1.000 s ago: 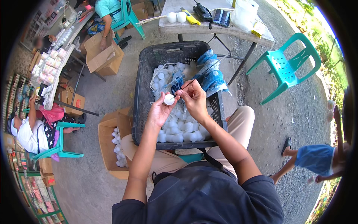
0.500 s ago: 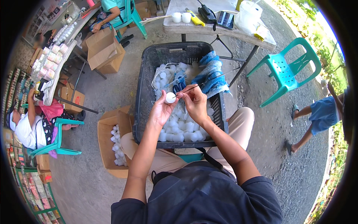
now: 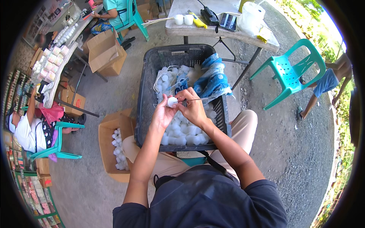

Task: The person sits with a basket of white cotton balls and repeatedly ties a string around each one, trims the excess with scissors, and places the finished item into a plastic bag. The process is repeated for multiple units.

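Observation:
Over the black crate, my left hand pinches a small white plastic cup-like piece by its edge. My right hand grips a thin dark rod, which sticks out to the right past my fingers. Its inner end is at the face of the white piece; how deep it goes I cannot tell. Below my hands, many similar white pieces fill the crate. A blue and white cloth hangs over the crate's right side, and pale strings lie among the pieces at the left.
An open cardboard box with more white pieces stands left of my leg. Beyond the crate is a table with a radio, a phone and a white plastic bag. A green chair stands right; people sit left, another walks right.
My right hand has turned and the rod lies flatter, its outer part shorter in view. The person at the right has moved farther off, behind the chair. The seated person at upper left has shifted their arms.

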Demonstrator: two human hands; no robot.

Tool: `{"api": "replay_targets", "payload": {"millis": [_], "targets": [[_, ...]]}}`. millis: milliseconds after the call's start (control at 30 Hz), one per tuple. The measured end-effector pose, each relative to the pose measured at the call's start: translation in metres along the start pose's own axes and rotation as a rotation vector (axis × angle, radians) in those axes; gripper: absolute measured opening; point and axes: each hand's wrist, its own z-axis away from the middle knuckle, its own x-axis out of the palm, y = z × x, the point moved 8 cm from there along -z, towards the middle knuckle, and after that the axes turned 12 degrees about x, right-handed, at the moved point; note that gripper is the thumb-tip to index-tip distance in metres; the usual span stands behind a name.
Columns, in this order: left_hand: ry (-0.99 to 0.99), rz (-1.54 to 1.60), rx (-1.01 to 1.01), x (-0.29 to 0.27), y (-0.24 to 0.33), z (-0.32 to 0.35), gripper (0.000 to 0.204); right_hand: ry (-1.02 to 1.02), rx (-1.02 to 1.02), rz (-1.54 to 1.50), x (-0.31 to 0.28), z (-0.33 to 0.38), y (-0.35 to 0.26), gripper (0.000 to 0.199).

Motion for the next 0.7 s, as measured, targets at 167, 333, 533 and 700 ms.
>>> {"api": "replay_targets", "payload": {"millis": [167,333,533,700], "targets": [[0.316,0.033,0.183,-0.027,0.026,0.001,0.017,-0.524,0.779,-0.606,0.006,0.020,0.046,0.044],[0.284,0.113,0.284,-0.023,0.039,0.001,0.021,-0.929,0.852,-0.428,0.002,0.063,0.015,0.050],[0.229,0.080,0.372,-0.017,0.051,0.006,0.025,-0.599,0.552,-0.188,-0.020,0.066,0.013,0.028],[0.078,0.014,0.245,0.023,0.007,0.012,0.019,-0.340,0.435,-0.200,-0.002,0.057,0.019,0.014]]}}
